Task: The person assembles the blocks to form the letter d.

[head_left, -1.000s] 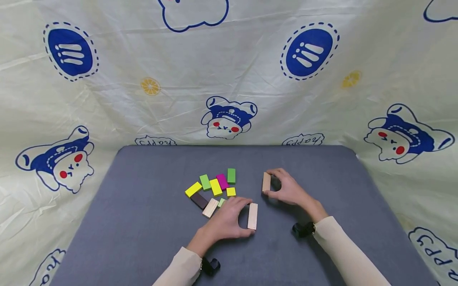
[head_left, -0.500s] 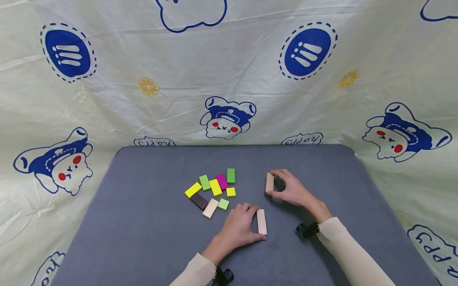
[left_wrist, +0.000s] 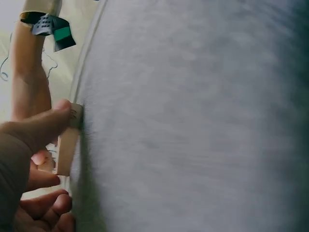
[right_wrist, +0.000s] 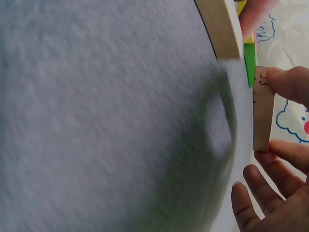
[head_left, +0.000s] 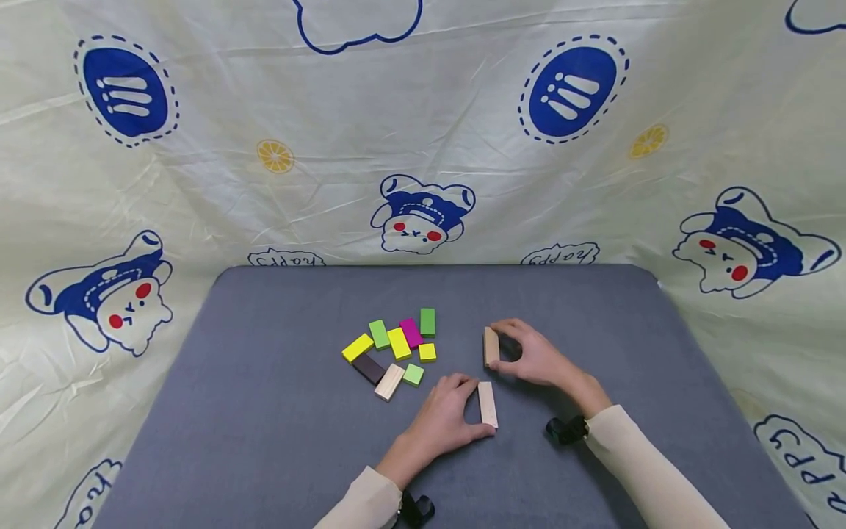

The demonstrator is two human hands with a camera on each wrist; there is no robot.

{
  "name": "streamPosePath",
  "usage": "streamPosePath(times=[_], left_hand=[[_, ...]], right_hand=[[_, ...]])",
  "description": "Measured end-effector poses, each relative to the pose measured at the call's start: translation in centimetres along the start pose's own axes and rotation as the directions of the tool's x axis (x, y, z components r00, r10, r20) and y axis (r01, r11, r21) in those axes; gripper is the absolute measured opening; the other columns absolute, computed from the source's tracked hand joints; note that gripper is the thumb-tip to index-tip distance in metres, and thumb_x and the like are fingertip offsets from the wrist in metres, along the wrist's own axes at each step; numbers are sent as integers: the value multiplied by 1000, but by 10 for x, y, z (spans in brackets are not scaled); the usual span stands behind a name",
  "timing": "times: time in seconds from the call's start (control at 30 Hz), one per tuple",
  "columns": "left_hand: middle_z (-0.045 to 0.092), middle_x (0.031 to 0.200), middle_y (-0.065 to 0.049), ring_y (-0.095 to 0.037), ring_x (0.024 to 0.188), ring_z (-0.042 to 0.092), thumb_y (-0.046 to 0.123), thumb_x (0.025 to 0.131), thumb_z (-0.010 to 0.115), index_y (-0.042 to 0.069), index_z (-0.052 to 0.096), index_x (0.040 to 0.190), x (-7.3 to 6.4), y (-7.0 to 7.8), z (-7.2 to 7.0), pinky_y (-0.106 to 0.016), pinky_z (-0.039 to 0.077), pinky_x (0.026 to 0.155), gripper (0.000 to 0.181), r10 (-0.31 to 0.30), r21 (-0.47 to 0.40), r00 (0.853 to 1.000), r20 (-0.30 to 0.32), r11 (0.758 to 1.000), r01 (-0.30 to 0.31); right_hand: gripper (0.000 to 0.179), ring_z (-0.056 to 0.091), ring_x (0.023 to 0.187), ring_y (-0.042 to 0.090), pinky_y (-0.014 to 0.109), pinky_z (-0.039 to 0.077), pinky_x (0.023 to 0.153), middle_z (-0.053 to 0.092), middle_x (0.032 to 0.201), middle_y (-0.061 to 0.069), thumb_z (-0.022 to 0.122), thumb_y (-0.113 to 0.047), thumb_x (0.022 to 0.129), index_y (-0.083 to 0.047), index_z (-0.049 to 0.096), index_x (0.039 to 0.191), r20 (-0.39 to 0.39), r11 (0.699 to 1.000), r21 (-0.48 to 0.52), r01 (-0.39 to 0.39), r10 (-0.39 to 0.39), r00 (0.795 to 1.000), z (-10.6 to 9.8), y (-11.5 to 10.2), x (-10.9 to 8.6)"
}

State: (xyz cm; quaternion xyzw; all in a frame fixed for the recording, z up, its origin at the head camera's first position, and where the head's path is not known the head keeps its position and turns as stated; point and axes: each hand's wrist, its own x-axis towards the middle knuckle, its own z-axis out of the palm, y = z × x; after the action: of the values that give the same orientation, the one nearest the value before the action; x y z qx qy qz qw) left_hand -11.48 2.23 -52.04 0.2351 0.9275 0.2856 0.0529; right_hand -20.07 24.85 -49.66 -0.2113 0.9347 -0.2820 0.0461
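Observation:
My left hand [head_left: 444, 415] pinches a plain wooden block [head_left: 487, 405] by its two short ends, thumb at the near end and fingers at the far one. A second plain wooden block [head_left: 491, 347], a little farther back, is gripped end to end between the thumb and fingers of my right hand [head_left: 537, 357]. In the right wrist view this block [right_wrist: 263, 108] has dark marks near its thumb end, and the other block [right_wrist: 221, 29] stands close by. The left wrist view shows the left hand's block [left_wrist: 68, 142] by the thumb, with part of the right hand behind it.
Left of the hands lies a loose group of coloured blocks, among them a dark brown block [head_left: 368, 369], a magenta block [head_left: 411, 333], a green block [head_left: 427, 322] and a light green block [head_left: 413, 375]. A plain wooden block [head_left: 390, 382] lies there too. Behind the grey table [head_left: 264, 441] hangs a printed sheet [head_left: 330, 213].
My left hand has carried its wooden block to the right, uncovering the light green block. The right hand shifted slightly right, then back left and a little nearer, still holding its block.

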Motion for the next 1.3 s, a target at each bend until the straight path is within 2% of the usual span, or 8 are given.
streamPosePath(times=[0.17,0.3,0.57,0.73,0.97,1.3], left_hand=[[52,152,-12,-31,134,54,50,81,85,9,58,146,4,1,-2,-43,49,108,81,-34,-12,999,25,999,34],[49,154,-13,-32,133,54,51,82,84,8,58,146,4,3,-2,-45,49,107,81,-42,7,999,32,999,42],[50,152,-14,-30,126,55,54,84,81,8,61,143,3,7,5,-44,49,104,78,-41,47,999,-19,998,42],[49,152,-13,-29,127,54,56,85,79,10,60,144,3,7,9,-44,48,103,78,-51,52,998,-31,997,53],[47,153,-12,-27,124,53,59,87,76,11,57,148,2,10,10,-41,47,99,80,-47,87,998,-37,995,50],[46,154,-11,-26,120,51,60,89,72,13,55,149,0,14,8,-38,45,95,78,-41,168,999,-14,985,42]], right_hand=[[70,52,134,42,63,43,107,53,146,20,78,-36,90,-4,54,147,33,999,6,34,-35,999,9,-3,0],[70,52,134,42,64,43,107,53,146,20,77,-35,89,-4,54,147,49,999,9,32,-32,998,14,-4,-1],[69,49,137,43,66,41,108,53,148,19,78,-35,90,-5,54,148,71,1000,-4,30,-30,997,16,-2,-4],[66,46,140,44,67,38,109,51,150,20,75,-34,93,-6,53,149,94,999,17,34,-35,995,16,1,-5],[59,46,139,44,68,37,109,52,150,20,72,-25,95,-6,54,148,88,999,25,47,-49,995,15,1,-6],[61,45,140,46,69,37,109,51,150,21,71,-27,96,-6,53,150,70,999,32,40,-43,997,18,3,-7]])
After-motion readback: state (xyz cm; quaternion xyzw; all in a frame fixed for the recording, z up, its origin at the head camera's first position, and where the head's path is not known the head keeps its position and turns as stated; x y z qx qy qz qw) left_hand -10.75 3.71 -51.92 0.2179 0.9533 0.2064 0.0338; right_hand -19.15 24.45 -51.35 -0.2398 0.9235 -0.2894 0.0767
